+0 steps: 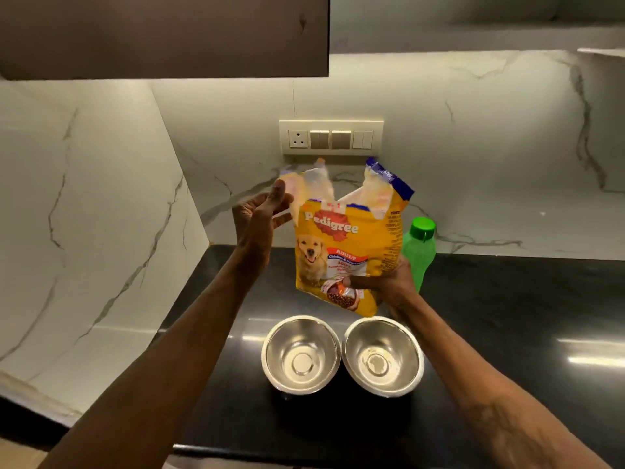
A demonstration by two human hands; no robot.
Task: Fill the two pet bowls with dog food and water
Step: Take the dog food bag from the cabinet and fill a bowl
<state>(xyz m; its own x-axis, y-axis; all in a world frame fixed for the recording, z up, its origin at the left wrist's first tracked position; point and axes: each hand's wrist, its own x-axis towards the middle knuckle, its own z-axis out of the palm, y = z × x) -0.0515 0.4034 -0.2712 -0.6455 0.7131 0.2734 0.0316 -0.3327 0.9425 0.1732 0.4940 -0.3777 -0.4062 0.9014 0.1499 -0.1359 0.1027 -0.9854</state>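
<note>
A yellow Pedigree dog food bag (341, 255) is held upright in the air above the black countertop (507, 333), and it serves as the reference for everything else. The right hand (385, 286) is clamped on the bag's lower right corner, thumb across the front panel and fingers wrapped behind. The left hand (260, 218) is raised at the bag's upper left, fingers loosely curled toward the torn flap there; the flap is blurred, so whether the fingers actually pinch it cannot be told. The top of the bag is torn open, with ragged flaps standing up on both sides.

Directly below the bag, two empty steel pet bowls sit side by side on the countertop, rims touching or nearly so: the left bowl (301, 355) under the bag's left half, the right bowl (383, 357) under its right half. Just behind the bag's right edge stands a green water bottle (419, 252) with its cap on, partly hidden by the bag and the right hand. Above the bag, on the marble wall, is a switch panel (331, 137).
</note>
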